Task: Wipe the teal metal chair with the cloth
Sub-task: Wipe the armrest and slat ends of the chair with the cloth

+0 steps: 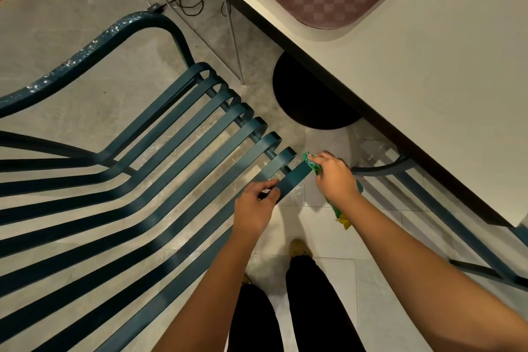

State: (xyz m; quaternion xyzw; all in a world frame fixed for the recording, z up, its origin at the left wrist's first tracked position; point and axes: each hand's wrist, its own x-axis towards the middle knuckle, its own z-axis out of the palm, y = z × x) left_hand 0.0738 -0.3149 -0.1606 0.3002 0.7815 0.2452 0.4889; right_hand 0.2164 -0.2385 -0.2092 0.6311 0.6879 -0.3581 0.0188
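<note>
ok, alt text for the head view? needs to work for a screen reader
Looking down: a person's right hand holds a green cloth against the front end of the outermost seat slat of a teal metal chair, while the left hand grips that slat just behind it. A white table edge runs diagonally across the upper right.

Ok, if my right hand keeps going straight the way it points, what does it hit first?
Probably the curled slat end of the teal chair, cloth first; the right hand is right beside it, though depth is unclear.
</note>
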